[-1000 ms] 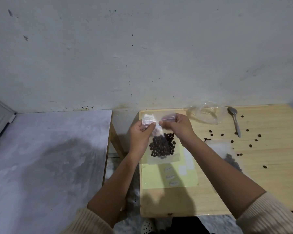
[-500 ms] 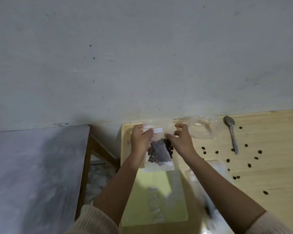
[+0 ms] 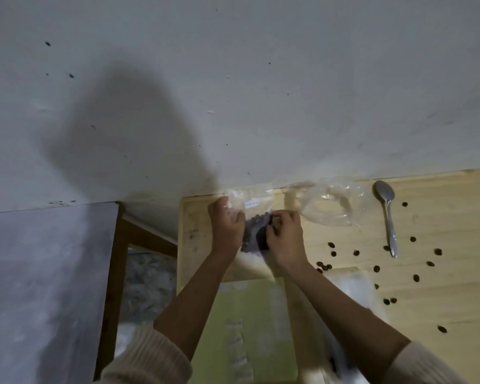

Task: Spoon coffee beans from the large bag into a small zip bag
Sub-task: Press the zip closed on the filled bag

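Crumpled bag (image 3: 330, 206), spoon (image 3: 389, 220), scattered beans (image 3: 356, 253) crowd right side, wall (image 3: 261, 106) close behind

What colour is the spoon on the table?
Shiny silver-grey. The spoon shows best in the head view.

Dim light. A pale, speckled wall (image 3: 316, 79) rises beyond the left hand (image 3: 226, 228), shadowed to its left. Wooden desk (image 3: 455, 300) beneath; left of it a grey top (image 3: 39, 286), mottled floor (image 3: 147, 281) between.

No writing can be read. A small white label (image 3: 252, 203) on the small zip bag (image 3: 254, 234) bears faint marks, too blurred to make out. Pale stickers (image 3: 234, 340) on the green sheet (image 3: 263, 306) are equally illegible.
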Available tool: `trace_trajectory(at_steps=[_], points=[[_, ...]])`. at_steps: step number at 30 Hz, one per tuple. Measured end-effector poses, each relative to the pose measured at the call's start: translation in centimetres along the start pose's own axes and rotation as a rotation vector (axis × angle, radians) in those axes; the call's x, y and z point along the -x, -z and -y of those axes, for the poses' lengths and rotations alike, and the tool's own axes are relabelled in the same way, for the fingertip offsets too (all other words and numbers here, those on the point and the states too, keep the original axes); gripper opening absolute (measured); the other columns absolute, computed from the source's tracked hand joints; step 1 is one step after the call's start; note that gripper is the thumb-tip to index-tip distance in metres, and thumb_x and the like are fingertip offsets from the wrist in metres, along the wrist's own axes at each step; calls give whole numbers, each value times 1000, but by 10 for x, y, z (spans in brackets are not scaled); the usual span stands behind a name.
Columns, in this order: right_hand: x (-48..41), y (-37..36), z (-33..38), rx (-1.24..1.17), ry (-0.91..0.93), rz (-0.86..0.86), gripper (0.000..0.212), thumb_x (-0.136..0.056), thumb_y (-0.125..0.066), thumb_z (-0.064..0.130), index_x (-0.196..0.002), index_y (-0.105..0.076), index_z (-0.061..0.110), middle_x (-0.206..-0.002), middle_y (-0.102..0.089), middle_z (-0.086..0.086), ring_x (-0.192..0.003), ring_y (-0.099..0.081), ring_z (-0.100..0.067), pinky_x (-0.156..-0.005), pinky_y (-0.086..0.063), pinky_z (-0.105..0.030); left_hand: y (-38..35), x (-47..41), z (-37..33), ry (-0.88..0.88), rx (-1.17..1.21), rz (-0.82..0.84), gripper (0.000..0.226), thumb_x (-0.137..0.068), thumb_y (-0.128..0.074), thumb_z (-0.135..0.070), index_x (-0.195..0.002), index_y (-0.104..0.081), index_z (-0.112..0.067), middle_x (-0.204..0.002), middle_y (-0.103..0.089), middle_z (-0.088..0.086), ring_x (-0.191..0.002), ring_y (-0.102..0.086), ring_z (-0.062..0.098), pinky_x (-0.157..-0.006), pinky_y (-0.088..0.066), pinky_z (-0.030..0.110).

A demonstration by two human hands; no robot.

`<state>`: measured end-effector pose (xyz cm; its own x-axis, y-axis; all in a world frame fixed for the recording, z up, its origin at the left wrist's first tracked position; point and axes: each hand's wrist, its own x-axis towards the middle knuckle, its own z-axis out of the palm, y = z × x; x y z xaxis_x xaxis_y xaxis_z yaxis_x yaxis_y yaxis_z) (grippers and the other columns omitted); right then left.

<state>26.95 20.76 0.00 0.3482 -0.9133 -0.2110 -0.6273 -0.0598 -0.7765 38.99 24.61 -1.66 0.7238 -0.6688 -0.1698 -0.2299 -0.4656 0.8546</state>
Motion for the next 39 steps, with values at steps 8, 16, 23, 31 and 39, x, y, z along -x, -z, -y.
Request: trace_trajectory(at_steps=[8,16,23,31,39], points=[[22,4,8,154,62,145,47,-84,-50,2,-131,-42,-1,-138,-34,-21,-129,-31,-32,-107,-25,-28,13,15,-8,-132,-242,188,41,-90,-54,-6,-129,-47,0,-142,-33,15,-133,-31,24,-110,-23,23],[87,67,2,117,91,-141,31,-86,-52,5,-117,-56,4,-121,-53,-10,-112,-51,-23,-87,-39,-24,11,97,-36,-371,-213,236,29,-92,-53,-16,-120,-54,-8,-124,-47,3,-117,-46,19,-94,-34,19],[170,123,-83,237,-276,-197,44,-93,-52,22,-133,-45,7,-132,-50,-13,-120,-48,-28,-94,-41,-34,-33,202,-6,-175,-284,510,55,-96,-46,-32,-144,-28,-12,-147,-33,5,-135,-33,23,-108,-34,35],[209,111,-96,193,-307,-204,51,-93,-53,20,-139,-37,4,-137,-49,-14,-126,-46,-27,-99,-38,-31,-46,244,-4,-36,-79,653,68,-98,-47,-27,-150,-8,-10,-158,-9,5,-146,-8,20,-118,-16,36],[211,104,-77,96,-296,-265,46,-90,-51,7,-134,-42,-2,-116,-61,-22,-95,-61,-32,-73,-42,-28,-37,235,-22,-20,17,743,67,-102,-35,-27,-149,9,-12,-158,5,0,-145,-4,14,-108,-12,17]])
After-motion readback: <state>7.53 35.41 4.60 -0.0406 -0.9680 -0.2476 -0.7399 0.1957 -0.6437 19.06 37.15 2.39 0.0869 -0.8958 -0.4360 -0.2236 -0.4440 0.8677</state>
